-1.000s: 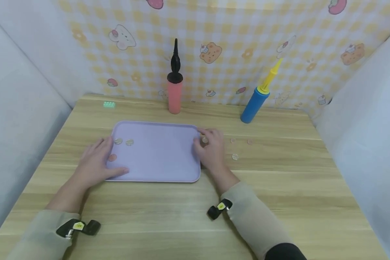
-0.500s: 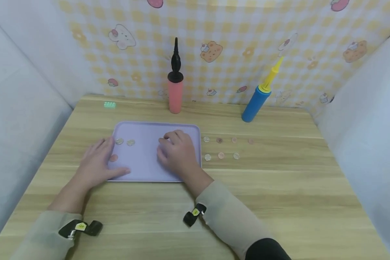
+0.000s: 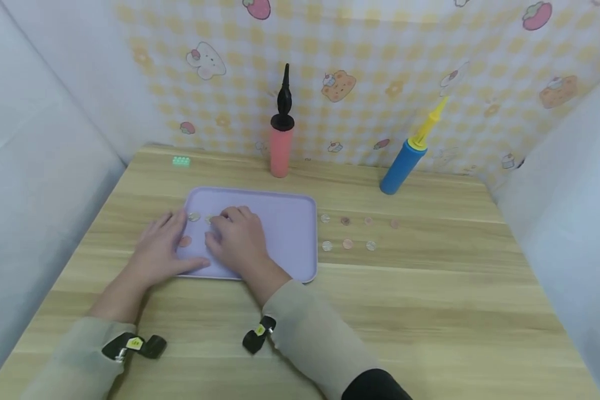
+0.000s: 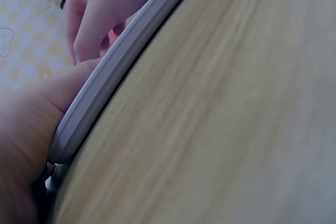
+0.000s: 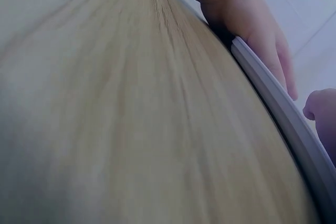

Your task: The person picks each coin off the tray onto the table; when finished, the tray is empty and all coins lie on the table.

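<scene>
In the head view my left hand (image 3: 157, 247) grips the left end of a lilac tray (image 3: 290, 239), its thumb lying over the front rim. The left wrist view has that thumb (image 4: 73, 82) hooked over the tray's edge. A copper coin (image 3: 185, 241) and a silver coin (image 3: 194, 216) lie in the tray beside the left fingers. My right hand (image 3: 241, 239) is over the tray's middle left, fingers bent downward. Its fingertips are right at a second silver coin (image 3: 208, 219), partly covering it. The right thumb (image 5: 320, 106) hangs over the tray in the right wrist view.
Right of the tray, two rows of coins (image 3: 347, 244) lie on the wooden table (image 3: 405, 311). Behind stand a pink hand pump (image 3: 280, 153) with a black top and a leaning blue pump (image 3: 402, 169) with a yellow nozzle. A green block (image 3: 181, 161) sits back left.
My right hand lets go of a coin on the table right of the tray and moves left across the tray to the coins. My left hand stays on the tray's left end.
</scene>
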A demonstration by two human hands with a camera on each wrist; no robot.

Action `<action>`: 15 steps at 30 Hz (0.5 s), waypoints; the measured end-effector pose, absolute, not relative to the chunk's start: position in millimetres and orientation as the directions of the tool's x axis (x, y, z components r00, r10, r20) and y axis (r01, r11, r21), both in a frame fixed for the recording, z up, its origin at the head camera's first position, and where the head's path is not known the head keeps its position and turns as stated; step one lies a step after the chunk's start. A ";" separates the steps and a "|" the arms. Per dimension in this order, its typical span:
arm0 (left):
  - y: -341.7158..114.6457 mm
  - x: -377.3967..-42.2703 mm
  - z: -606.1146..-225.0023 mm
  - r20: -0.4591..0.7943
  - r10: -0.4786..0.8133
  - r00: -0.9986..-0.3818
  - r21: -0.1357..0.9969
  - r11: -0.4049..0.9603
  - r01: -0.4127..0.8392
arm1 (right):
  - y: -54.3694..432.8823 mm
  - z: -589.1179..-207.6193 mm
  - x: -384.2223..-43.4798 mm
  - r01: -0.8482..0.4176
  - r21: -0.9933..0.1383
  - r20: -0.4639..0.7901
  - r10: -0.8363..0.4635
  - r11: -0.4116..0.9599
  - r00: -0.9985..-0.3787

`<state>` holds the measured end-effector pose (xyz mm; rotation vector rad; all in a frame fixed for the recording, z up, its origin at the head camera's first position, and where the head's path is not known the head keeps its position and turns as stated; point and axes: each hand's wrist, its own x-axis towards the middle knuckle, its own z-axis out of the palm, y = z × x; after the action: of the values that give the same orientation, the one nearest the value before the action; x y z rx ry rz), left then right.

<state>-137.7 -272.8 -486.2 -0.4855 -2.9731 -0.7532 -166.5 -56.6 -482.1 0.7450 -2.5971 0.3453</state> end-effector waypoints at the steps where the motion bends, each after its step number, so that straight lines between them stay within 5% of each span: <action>1: -271.8 -138.1 -485.5 0.107 0.292 -0.951 0.461 0.832 0.307 | -58.9 -481.7 -167.2 -0.528 -0.129 0.405 -0.441 0.839 -0.801; 8: -270.1 -139.3 -482.7 0.083 0.293 -0.952 0.457 0.838 0.298 | -67.1 -478.8 -166.7 -0.442 -0.117 0.058 -0.439 0.889 -0.897; 15: -270.5 -138.4 -482.1 0.074 0.289 -0.954 0.465 0.837 0.290 | -67.0 -480.0 -165.1 -0.430 -0.165 0.117 -0.416 0.887 -0.902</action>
<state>-138.4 -270.5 -482.1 -0.4743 -3.0103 -0.7617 -165.1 -67.0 -480.0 0.6680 -2.9757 0.2878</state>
